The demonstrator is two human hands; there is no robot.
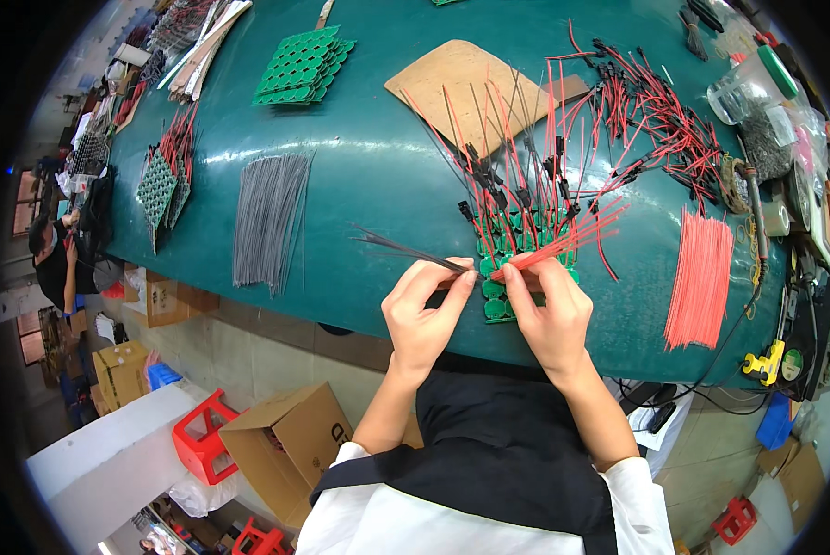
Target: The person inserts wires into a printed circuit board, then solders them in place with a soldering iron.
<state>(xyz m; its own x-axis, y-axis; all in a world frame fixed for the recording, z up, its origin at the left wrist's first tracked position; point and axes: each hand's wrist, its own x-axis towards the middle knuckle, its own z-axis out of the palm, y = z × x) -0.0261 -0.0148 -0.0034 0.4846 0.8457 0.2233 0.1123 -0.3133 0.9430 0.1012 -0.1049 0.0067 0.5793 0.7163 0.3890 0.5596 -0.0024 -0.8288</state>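
My left hand (426, 310) pinches a thin bundle of black wires (392, 243), whose free ends fan out to the left. In the fingers of my right hand (552, 310) is a bundle of red wires (577, 236), spreading up and to the right. Both hands are close together over a panel of small green circuit boards (498, 308), which they partly hide. Red and black wires with black connectors (500, 196) stand up from the panel's far part. A pile of black wires (272, 222) lies to the left, and a pile of red wires (699, 277) to the right.
Beyond the panel lies a tan board (470, 88), with tangled connector leads (660, 120) to its right. Stacked green panels (304, 65) and a wired panel stack (161, 185) occupy the left. A clear jar (753, 88) and yellow tool (764, 363) line the right edge.
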